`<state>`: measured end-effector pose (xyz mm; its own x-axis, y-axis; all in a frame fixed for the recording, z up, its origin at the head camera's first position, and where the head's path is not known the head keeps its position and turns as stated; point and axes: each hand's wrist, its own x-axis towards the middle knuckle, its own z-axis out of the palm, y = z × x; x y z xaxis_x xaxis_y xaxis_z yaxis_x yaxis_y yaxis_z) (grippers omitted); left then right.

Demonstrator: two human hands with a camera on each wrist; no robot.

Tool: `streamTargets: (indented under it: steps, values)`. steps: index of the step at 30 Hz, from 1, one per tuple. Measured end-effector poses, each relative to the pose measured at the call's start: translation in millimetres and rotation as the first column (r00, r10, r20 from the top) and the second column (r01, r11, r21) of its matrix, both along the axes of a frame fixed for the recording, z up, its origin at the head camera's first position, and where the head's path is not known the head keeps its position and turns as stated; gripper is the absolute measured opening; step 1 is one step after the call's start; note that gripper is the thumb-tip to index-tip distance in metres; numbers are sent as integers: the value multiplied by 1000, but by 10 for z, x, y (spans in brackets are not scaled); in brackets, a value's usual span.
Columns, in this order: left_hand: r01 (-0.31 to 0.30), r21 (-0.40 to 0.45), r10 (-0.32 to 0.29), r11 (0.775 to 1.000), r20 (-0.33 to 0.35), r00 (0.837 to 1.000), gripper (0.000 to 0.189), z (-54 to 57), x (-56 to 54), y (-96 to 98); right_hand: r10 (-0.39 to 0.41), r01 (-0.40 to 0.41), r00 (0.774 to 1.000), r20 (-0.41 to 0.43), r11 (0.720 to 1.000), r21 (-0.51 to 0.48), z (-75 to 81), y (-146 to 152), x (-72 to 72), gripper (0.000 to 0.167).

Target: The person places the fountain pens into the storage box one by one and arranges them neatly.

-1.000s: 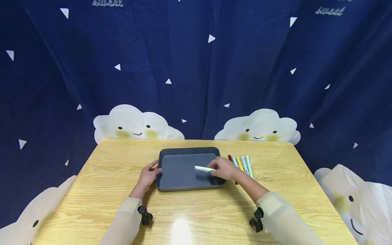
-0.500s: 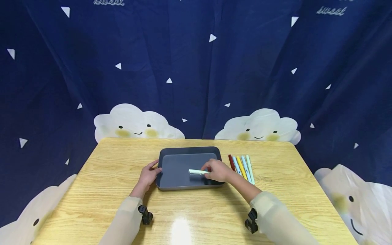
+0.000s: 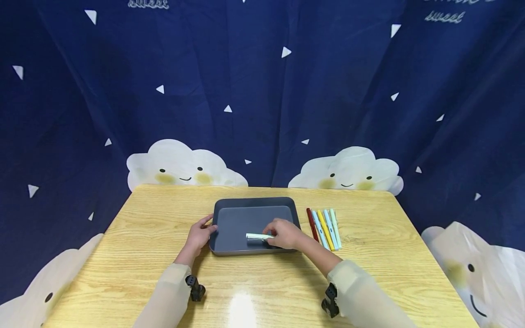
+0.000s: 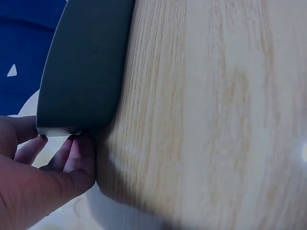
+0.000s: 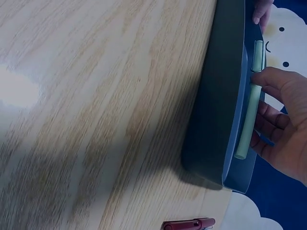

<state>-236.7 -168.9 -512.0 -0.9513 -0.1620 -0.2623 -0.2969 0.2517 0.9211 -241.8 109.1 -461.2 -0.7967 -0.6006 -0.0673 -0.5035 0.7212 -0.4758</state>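
A dark grey rectangular tray (image 3: 246, 225) stands on the table. My left hand (image 3: 198, 237) grips its left end, thumb over the rim and fingers against the outer wall, as the left wrist view shows too (image 4: 53, 177). Inside the tray's near right part, my right hand (image 3: 285, 234) pinches a pale green capped pen (image 3: 256, 236) between thumb and fingers. The pen (image 5: 251, 115) lies roughly along the tray's long side, low within its walls. Whether it touches the tray floor I cannot tell.
Right of the tray, several capped pens lie side by side: a dark red pen (image 3: 312, 224), light blue ones (image 3: 320, 228), a yellow pen (image 3: 326, 229) and a pale green one (image 3: 336, 228). A blue curtain (image 3: 262, 91) hangs behind the wooden table (image 3: 262, 287).
My right hand has moved left and toward the near side of the tray, lower, with the pen in its grip. My left hand has stayed on the tray's left end.
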Motion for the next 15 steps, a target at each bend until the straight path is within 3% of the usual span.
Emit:
streamTargets:
  steps: [15]
  values:
    - [-4, -2, 4, 1000, -5, 1000, 49, 8, 10, 8, 4, -4, 1000, -5, 1000, 31, -101, -82, 18, 19]
